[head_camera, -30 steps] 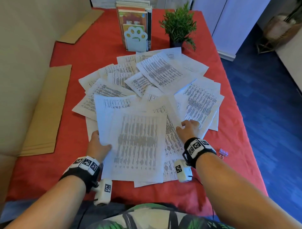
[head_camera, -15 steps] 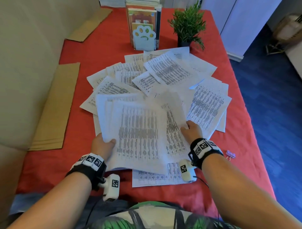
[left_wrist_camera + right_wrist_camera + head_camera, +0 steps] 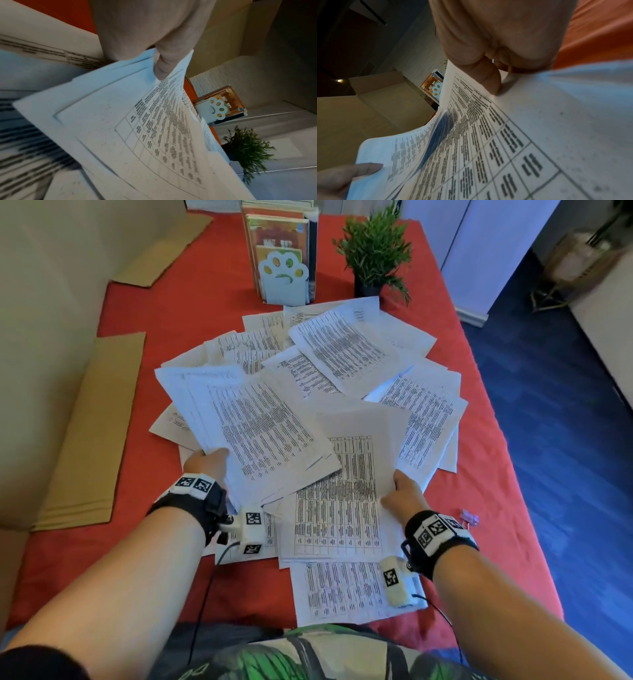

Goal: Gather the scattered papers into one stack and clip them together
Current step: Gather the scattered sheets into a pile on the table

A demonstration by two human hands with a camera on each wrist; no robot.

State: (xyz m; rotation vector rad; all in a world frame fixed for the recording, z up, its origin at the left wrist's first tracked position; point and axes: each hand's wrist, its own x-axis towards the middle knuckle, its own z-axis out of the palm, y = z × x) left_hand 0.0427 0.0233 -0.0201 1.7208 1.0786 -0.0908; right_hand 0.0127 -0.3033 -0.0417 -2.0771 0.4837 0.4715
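Printed sheets lie fanned over the red table (image 3: 171, 313), with scattered papers (image 3: 342, 350) reaching back to the plant. My left hand (image 3: 212, 455) grips a bundle of several sheets (image 3: 253, 426) by its near-left corner, raised and tilted; the left wrist view shows the thumb (image 3: 164, 65) on top of this bundle (image 3: 137, 135). My right hand (image 3: 394, 484) pinches the edge of one lifted sheet (image 3: 363, 433), thumb (image 3: 488, 79) on its printed face (image 3: 505, 135). More sheets (image 3: 342, 590) lie flat under both wrists. A small purple binder clip (image 3: 469, 518) lies just right of my right wrist.
A paw-shaped bookend with books (image 3: 282, 268) and a potted plant (image 3: 373, 258) stand at the back. Cardboard pieces (image 3: 92, 433) lie along the left wall, another cardboard piece (image 3: 164, 251) at the far left. The table's right edge drops to a blue floor (image 3: 565, 440).
My left hand has raised its bundle off the pile and swung it to the left. My right hand went from resting on the papers to pinching one sheet and lifting its edge.
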